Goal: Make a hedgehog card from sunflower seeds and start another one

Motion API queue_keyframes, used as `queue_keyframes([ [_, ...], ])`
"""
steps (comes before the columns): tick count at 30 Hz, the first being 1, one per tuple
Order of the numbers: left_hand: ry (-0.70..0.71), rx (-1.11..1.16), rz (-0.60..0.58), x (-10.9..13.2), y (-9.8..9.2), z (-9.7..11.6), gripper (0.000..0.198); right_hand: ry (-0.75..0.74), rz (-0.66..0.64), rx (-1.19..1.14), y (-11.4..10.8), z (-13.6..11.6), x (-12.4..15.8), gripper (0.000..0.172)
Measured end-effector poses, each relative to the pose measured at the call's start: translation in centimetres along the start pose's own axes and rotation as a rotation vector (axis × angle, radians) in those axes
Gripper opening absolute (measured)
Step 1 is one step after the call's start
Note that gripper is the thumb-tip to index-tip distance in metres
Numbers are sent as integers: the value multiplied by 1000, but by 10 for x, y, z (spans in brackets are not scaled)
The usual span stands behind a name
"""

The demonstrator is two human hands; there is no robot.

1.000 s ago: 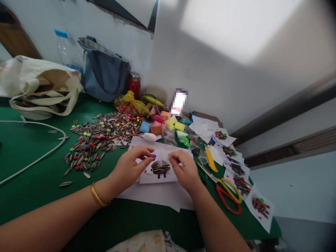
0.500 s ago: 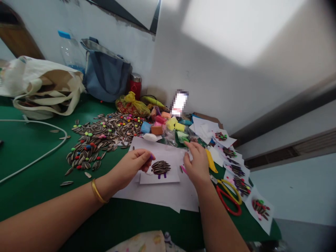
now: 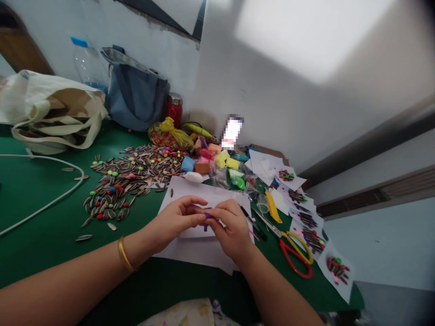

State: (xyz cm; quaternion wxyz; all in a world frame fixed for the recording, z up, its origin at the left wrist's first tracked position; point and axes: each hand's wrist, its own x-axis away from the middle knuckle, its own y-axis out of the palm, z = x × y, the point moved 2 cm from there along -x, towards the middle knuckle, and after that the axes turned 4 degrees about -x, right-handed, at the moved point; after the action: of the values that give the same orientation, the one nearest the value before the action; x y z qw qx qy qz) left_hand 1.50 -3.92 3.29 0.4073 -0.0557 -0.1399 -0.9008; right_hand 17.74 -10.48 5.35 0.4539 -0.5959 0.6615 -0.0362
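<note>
Both hands (image 3: 234, 228) have come together, fingertips pinching a small purple piece (image 3: 208, 216) between them over white paper (image 3: 204, 253).

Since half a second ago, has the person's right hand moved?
Yes: the right hand has moved leftward, away from the scissors and towards the left hand.

One view running, head-worn, looking forward and down from above the near edge of the green counter (image 3: 37, 192), both hands (image 3: 234, 231) close below, white wall (image 3: 272, 108) beyond it!
</note>
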Motion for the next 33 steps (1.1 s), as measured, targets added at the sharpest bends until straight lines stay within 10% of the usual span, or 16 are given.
queue_keyframes([
  [6, -35, -228, -139, 2, 4, 4, 42, -36, -4, 54, 0, 0, 0, 13],
  [33, -51, -91, -109, 0, -2, -3, 28, 2, -61, -47, 1, 2, -1, 14],
])
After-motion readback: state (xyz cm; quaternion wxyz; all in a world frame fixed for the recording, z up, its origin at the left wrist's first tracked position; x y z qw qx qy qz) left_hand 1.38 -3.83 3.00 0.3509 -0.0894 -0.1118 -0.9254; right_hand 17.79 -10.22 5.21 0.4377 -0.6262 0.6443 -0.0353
